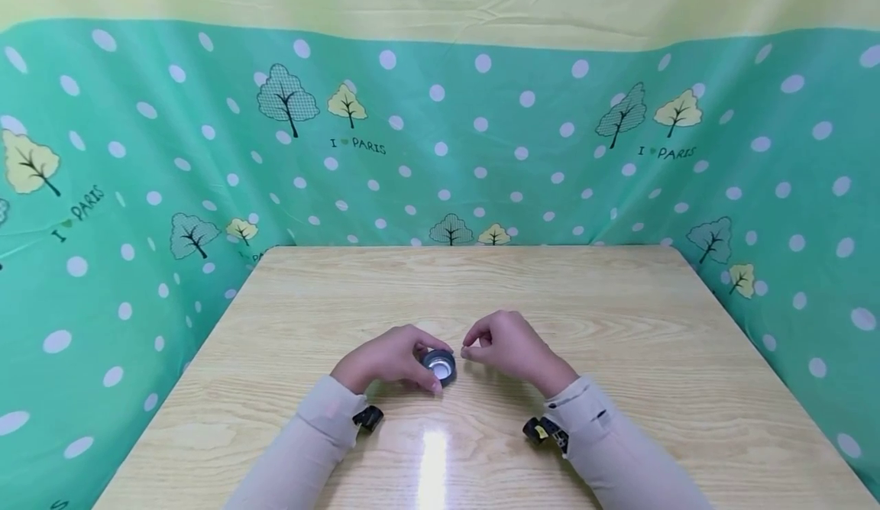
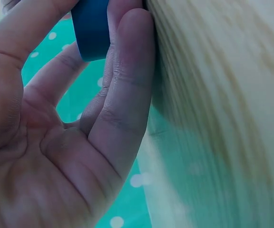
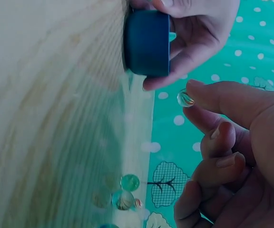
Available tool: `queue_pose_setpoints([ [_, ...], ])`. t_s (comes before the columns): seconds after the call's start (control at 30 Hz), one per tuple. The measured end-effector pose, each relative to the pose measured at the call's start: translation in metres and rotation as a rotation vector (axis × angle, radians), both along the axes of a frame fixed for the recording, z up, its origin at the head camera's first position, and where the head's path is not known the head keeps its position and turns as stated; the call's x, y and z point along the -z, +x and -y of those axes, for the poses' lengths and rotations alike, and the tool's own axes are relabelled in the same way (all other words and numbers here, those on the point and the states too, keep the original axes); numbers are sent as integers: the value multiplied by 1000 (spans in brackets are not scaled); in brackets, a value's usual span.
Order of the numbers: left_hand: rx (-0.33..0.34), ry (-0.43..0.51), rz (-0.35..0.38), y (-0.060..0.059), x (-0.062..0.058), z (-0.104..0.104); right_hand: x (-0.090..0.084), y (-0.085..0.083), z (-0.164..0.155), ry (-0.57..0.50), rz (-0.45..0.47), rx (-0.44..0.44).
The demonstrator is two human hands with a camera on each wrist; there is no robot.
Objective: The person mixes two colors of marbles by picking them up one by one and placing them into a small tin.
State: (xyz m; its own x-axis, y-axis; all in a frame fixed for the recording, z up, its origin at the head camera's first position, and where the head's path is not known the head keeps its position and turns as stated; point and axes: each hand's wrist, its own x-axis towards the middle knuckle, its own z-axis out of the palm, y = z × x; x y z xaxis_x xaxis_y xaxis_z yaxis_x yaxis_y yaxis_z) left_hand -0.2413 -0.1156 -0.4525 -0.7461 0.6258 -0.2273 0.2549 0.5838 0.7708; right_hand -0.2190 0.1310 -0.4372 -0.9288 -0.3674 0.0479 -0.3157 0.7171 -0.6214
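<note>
A short, round, dark blue cup [image 1: 451, 363] with a shiny silvery inside stands on the table, its mouth facing up. My left hand [image 1: 395, 357] grips it from the left, thumb on the near side and fingers round the far side. The cup's blue wall [image 2: 92, 31] shows between those fingers in the left wrist view. Just right of the cup is my right hand [image 1: 512, 348], pinching a clear glass marble [image 3: 185, 98] with coloured swirls between thumb and index finger. Its other fingers are curled. The marble is at about rim height, a short way from the cup.
Several more glass marbles, one of them green [image 3: 130, 182], lie on the wooden table [image 1: 289, 296] in the right wrist view. A green dotted curtain [image 1: 481, 143] with printed trees hangs behind the table and along both sides.
</note>
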Motion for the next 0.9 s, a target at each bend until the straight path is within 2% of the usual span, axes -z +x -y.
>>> queue_pose_setpoints([
  [0.17,-16,25,41,0,1,0,2,2,5,-14,9,-30],
  [0.4,-27,24,50,0,2,1,4,6,11,-47,8,-69],
  [0.9,-38,46,89,0,1,2,8,9,18,-47,2,-102],
])
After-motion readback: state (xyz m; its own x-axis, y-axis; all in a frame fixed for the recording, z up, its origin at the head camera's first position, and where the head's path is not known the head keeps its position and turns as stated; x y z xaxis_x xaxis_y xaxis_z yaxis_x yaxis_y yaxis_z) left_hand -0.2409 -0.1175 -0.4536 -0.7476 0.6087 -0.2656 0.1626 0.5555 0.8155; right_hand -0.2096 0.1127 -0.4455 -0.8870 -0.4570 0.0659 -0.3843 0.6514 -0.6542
